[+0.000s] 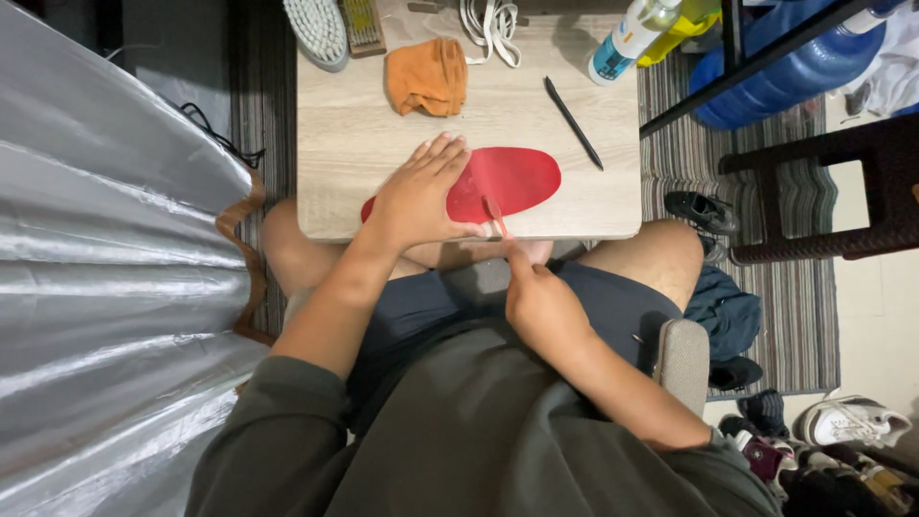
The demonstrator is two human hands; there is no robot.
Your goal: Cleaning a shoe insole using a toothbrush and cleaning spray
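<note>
While the left hand (416, 196) lies flat with its fingers spread on the heel end of a red insole (512, 180), the right hand (538, 297) pinches a small red-handled brush (495, 214) between thumb and fingers, its head touching the insole's near edge. That insole lies flat on the light wooden counter (364, 134), close to the near edge, with its toe end pointing right. It looks thin, light and bendy, so it would likely slide or curl under brushing unless pressed down as the flat palm does now; the broad middle or heel seems the surest place to pin it, and an edge the place to lift it. Farther back on the counter are a crumpled orange cloth (428, 77), a black pen (572, 122), a pale scrubbing brush (318, 31), white laces (489, 29) and a spray bottle (632, 38).
</note>
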